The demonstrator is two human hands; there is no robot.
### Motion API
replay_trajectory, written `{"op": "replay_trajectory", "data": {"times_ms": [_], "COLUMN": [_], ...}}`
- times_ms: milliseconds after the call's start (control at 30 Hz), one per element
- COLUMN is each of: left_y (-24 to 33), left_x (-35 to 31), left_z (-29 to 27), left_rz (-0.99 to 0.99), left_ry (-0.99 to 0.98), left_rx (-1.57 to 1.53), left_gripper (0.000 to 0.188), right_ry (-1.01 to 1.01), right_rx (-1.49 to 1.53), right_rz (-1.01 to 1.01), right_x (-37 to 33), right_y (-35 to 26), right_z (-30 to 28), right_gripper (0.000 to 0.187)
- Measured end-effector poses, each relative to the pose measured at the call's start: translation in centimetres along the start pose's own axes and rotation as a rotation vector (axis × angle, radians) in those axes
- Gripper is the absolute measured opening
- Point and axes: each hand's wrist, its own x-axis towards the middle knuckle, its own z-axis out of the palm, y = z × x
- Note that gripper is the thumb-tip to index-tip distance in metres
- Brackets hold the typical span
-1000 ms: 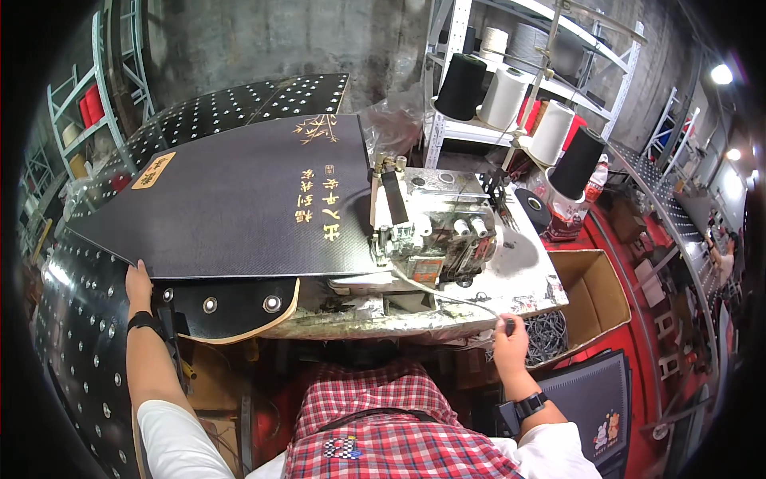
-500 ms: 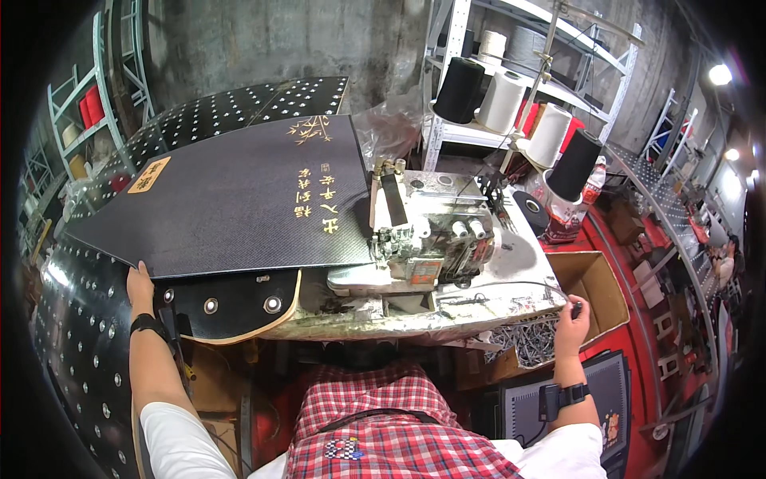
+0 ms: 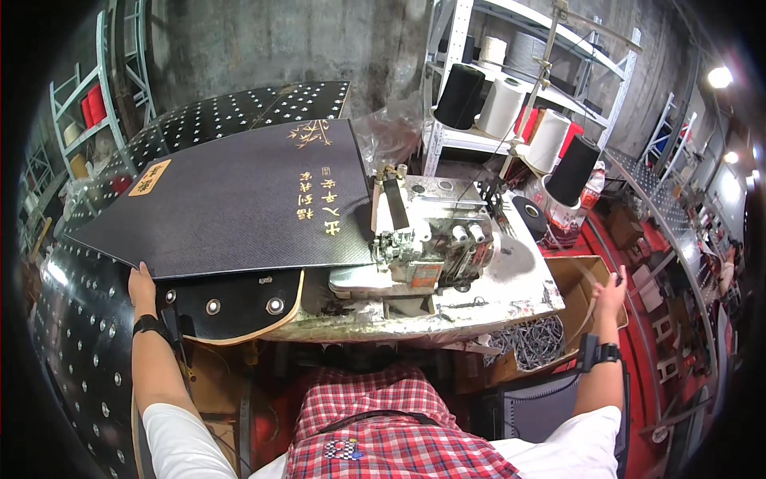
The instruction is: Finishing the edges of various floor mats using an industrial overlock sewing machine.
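Observation:
A large dark grey floor mat with gold lettering and a gold plant design lies across the studded black table, its right edge against the sewing machine. My left hand grips the mat's near left edge. My right hand is raised over the right side of an open cardboard box. Its fingers are bent around a small dark thing, too small to make out. A blurred thin strand shows beside that hand.
Thread cones stand behind the machine, near a white metal shelf. A heap of grey scraps lies in the box. More dark mats lie low at my right. The studded table extends left.
My right hand has moved right and slightly up, away from the machine table's corner to over the box. My left hand and the mat stay nearly in place.

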Motion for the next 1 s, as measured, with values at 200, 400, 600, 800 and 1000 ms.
{"op": "replay_trajectory", "data": {"times_ms": [200,400,600,800,1000], "left_y": [-0.9,-4.7,-4.5,-0.7,3.5], "left_x": [-1.6,-6.5,-15.4,-24.2,-31.2], "left_z": [-0.8,-6.9,-17.9,-26.6,-30.5], "left_rz": [0.119,0.258,0.543,0.761,0.926], "left_ry": [0.247,0.449,0.779,0.842,0.631], "left_rx": [-0.127,-0.035,-0.071,-0.415,-0.64], "left_gripper": [0.043,0.043,0.034,0.029,0.039], "right_ry": [-0.439,-0.796,-1.292,-1.499,-1.405], "right_rx": [-0.198,-0.038,0.145,0.192,0.407], "right_rz": [0.007,0.263,0.295,0.362,0.717], "right_x": [-8.8,-19.0,-27.3,-31.5,-32.7], "right_y": [2.0,0.0,-5.3,-8.9,-8.4], "right_z": [4.8,10.8,15.6,18.9,19.4], "right_gripper": [0.012,0.016,0.03,0.033,0.019]}}
